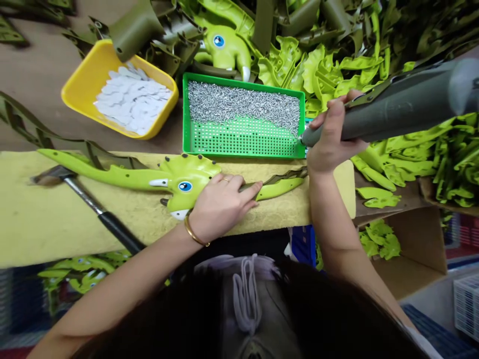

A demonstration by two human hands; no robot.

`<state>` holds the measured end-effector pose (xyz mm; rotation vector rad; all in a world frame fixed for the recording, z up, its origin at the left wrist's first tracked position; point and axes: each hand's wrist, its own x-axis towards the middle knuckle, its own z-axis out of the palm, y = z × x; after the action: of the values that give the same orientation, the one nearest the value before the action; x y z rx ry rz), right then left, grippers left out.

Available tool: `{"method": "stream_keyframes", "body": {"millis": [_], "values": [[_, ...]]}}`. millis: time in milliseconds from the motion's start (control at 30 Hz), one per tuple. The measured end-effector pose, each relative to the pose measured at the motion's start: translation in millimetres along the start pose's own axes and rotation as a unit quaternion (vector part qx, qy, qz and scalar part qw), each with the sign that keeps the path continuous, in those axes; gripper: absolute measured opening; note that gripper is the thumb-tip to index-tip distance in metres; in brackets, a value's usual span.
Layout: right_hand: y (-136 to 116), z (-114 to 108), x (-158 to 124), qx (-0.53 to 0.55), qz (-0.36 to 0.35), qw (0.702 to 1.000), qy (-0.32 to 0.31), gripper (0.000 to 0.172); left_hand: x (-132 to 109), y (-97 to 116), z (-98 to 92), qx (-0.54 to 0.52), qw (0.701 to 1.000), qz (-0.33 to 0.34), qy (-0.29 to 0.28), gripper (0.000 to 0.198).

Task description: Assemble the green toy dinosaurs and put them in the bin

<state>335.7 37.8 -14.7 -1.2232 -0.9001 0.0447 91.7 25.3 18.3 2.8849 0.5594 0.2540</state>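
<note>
I'm pressing my left hand [220,207] down, fingers lying flat and together, on a lime-green plastic dinosaur head [187,182] lying on the yellow pad [75,224]. My right hand [333,134] is gripping a grey electric screwdriver [389,119], its tip reaching the corner of the green tray [243,81] of silver screws [243,102].

Two hands show: one left hand [220,207] and one right hand [333,134]. The right holds one electric screwdriver [385,117]. Along the middle of the bench [45,224] lies one lime-green dinosaur toy [185,182], under the left hand, with one hammer [97,212] near the left edge. Past the far edge sit two trays: one green tray [243,149] of screws [243,102] and one yellow tray [119,89] of white pieces [132,99], both too many to count. The left hand wears one ring [226,179] and one bangle [192,233]. Beyond the right edge, the green toy parts [411,164] are also too many to count.
</note>
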Motion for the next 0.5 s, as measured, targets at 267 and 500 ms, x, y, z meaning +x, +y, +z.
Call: {"method": "stream_keyframes", "body": {"millis": [267, 500], "values": [[-26, 12, 7, 0.014, -0.099, 0.993, 0.07, 0.013, 0, 2, -1.1, -0.003, 1.0, -0.014, -0.014, 0.038], [-107, 6, -27, 0.147, -0.064, 0.986, 0.04, 0.019, 6, 5, -7.1, -0.024, 0.996, -0.061, -0.063, 0.038]]}}
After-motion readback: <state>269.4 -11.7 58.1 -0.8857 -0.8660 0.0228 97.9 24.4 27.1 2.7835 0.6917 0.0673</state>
